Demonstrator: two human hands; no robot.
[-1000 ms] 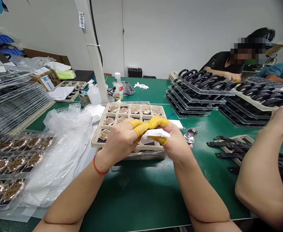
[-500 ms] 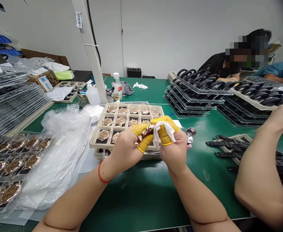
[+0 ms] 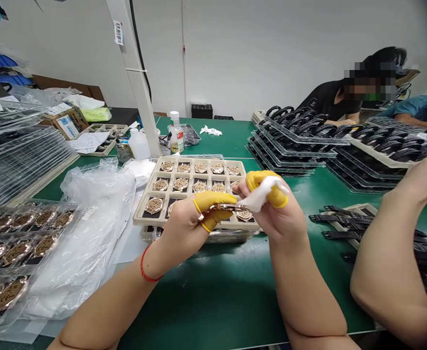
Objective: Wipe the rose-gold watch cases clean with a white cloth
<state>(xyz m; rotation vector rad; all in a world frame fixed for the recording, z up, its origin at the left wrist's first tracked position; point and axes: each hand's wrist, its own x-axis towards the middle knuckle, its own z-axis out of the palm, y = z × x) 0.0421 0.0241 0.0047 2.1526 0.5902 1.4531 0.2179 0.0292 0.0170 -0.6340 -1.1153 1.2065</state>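
Observation:
My left hand (image 3: 195, 216), with yellow finger covers and a red string at the wrist, pinches a rose-gold watch case (image 3: 228, 207) seen edge-on. Yellow covers are also on fingers of my right hand (image 3: 277, 204), which grips a white cloth (image 3: 262, 193). The cloth's lower left end reaches the right edge of the watch case. Behind and below both hands lies a beige compartment tray (image 3: 140, 217) of rose-gold watch cases, stacked on other trays. Part of its front row is hidden by my left hand.
Clear plastic trays of watch cases (image 3: 18, 250) and plastic bags (image 3: 85, 243) lie left. A bottle (image 3: 177, 136) stands behind beside a slanted post (image 3: 135, 73). Stacked strap trays (image 3: 289, 146), black straps (image 3: 344, 221) and a neighbour's bare arm (image 3: 388, 243) are on the right.
My right hand has moved right and turned, drawing the cloth partly off the watch case. The case in my left hand has tilted to edge-on.

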